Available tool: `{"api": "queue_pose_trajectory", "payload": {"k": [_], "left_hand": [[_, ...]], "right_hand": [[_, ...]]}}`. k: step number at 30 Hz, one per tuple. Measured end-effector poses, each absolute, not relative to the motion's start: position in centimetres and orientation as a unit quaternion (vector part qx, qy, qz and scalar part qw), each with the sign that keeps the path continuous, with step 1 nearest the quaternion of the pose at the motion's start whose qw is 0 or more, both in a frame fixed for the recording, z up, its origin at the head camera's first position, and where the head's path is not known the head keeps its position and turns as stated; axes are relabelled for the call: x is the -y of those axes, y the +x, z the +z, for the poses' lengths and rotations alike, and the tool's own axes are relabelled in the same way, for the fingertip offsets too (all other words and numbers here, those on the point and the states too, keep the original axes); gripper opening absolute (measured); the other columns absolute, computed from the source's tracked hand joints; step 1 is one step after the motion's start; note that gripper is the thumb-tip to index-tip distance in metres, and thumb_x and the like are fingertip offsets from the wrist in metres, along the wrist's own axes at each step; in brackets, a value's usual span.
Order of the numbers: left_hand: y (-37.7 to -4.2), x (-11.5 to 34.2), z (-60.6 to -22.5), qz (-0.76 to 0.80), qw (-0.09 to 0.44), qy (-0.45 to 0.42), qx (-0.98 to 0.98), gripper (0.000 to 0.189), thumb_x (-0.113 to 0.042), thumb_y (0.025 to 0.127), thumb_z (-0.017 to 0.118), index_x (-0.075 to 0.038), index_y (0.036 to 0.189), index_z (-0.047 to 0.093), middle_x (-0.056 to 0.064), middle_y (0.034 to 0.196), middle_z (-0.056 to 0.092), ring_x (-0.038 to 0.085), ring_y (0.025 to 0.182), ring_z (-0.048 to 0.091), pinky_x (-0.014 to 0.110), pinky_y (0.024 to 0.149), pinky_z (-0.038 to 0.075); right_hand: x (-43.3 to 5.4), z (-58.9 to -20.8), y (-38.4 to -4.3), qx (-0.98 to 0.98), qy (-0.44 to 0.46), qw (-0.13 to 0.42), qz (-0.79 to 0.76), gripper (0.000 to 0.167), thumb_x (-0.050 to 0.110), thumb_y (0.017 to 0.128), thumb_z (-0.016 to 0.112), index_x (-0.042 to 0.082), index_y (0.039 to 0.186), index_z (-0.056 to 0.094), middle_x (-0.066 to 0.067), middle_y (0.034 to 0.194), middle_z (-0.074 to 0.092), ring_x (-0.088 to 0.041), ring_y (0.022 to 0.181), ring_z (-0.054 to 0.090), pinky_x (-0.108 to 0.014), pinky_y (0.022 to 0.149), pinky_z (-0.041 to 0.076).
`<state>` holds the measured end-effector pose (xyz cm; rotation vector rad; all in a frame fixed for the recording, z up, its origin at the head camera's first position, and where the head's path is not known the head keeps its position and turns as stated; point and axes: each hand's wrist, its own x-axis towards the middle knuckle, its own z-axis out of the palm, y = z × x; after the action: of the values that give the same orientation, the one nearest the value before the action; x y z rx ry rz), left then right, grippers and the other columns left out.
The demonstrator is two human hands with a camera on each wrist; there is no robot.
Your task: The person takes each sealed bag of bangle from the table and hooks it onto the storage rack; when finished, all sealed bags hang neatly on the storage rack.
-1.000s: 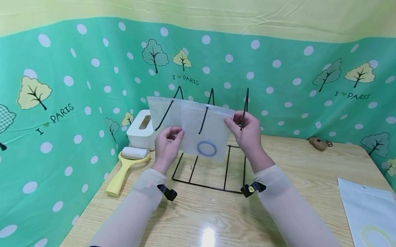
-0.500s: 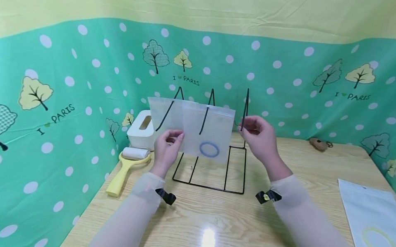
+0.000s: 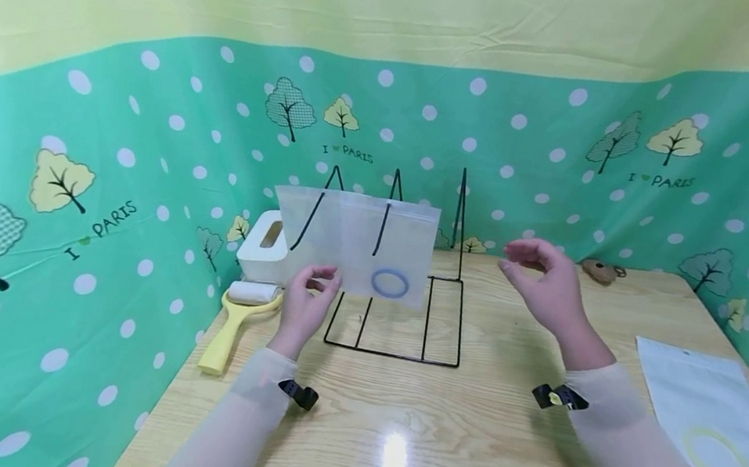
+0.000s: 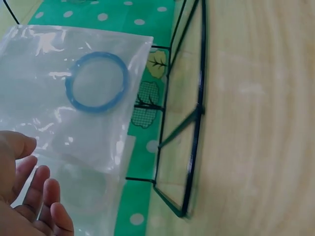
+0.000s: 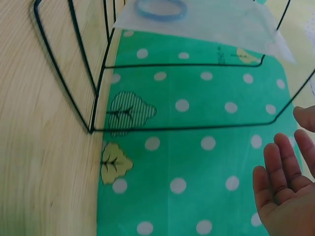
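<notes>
Two translucent plastic bags hang side by side, overlapping, on the prongs of a black wire rack (image 3: 458, 323). The right-hand bag (image 3: 409, 242) bears a blue ring (image 3: 389, 284), which shows larger in the left wrist view; whether it is inside or printed I cannot tell. My left hand (image 3: 308, 304) is at the lower part of the left-hand bag (image 3: 303, 208), with thumb and fingers apart in the left wrist view and no bag pinched. My right hand (image 3: 548, 288) hovers to the right of the rack, fingers loosely bent, holding nothing.
A white box (image 3: 260, 259) with a slot stands at the back left. In front of it lies a yellow-handled lint roller (image 3: 226, 332). A pale bag (image 3: 700, 403) with a yellow ring lies at the right, and a small brown object (image 3: 598, 272) at the back.
My right hand has let go of the right-hand bag's upper edge and moved right, away from the rack. My left hand has lowered slightly. The bags stay on the prongs.
</notes>
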<state>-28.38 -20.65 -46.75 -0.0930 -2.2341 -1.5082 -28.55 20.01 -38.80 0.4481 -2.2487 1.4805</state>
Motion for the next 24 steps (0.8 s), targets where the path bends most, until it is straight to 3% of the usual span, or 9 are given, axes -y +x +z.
{"api": "queue_pose_trajectory", "payload": {"k": [5, 12, 20, 24], "left_hand": [[-27.5, 21.5, -47.6, -0.525, 0.179, -0.031, 0.831, 0.032, -0.017, 0.097, 0.078, -0.004, 0.125, 0.07, 0.014, 0.12, 0.069, 0.026, 0.092, 0.064, 0.032, 0.069, 0.053], [-26.0, 21.8, -48.1, -0.486, 0.11, -0.024, 0.866, 0.039, -0.027, 0.097, 0.078, -0.013, 0.132, 0.068, 0.006, 0.129, 0.066, 0.025, 0.104, 0.064, 0.04, 0.078, 0.055], [-25.2, 21.8, -49.2, -0.435, 0.043, -0.04, 0.898, 0.055, -0.025, 0.094, 0.081, -0.007, 0.142, 0.061, 0.008, 0.138, 0.059, 0.03, 0.114, 0.063, 0.045, 0.087, 0.055], [-25.1, 21.7, -49.6, -0.423, 0.015, -0.046, 0.905, 0.061, -0.027, 0.094, 0.082, -0.007, 0.146, 0.057, 0.01, 0.141, 0.057, 0.029, 0.115, 0.061, 0.046, 0.089, 0.054]], "right_hand": [[-22.7, -39.4, -28.0, 0.813, 0.153, 0.228, 0.514, 0.031, 0.014, 0.098, 0.077, 0.003, 0.126, 0.07, -0.015, 0.118, 0.07, -0.016, 0.105, 0.062, -0.023, 0.095, 0.047], [-26.9, -40.1, -27.4, 0.836, 0.11, 0.232, 0.486, 0.032, 0.019, 0.099, 0.075, 0.007, 0.128, 0.069, -0.013, 0.121, 0.068, -0.01, 0.105, 0.06, -0.017, 0.094, 0.044], [-31.8, -41.1, -26.5, 0.858, 0.05, 0.225, 0.46, 0.039, 0.033, 0.1, 0.073, 0.006, 0.129, 0.068, -0.012, 0.123, 0.066, -0.001, 0.104, 0.057, -0.007, 0.086, 0.042], [-34.3, -42.1, -26.0, 0.866, 0.023, 0.224, 0.447, 0.042, 0.033, 0.101, 0.073, 0.006, 0.132, 0.066, -0.006, 0.123, 0.063, 0.002, 0.102, 0.054, -0.006, 0.082, 0.041]]}}
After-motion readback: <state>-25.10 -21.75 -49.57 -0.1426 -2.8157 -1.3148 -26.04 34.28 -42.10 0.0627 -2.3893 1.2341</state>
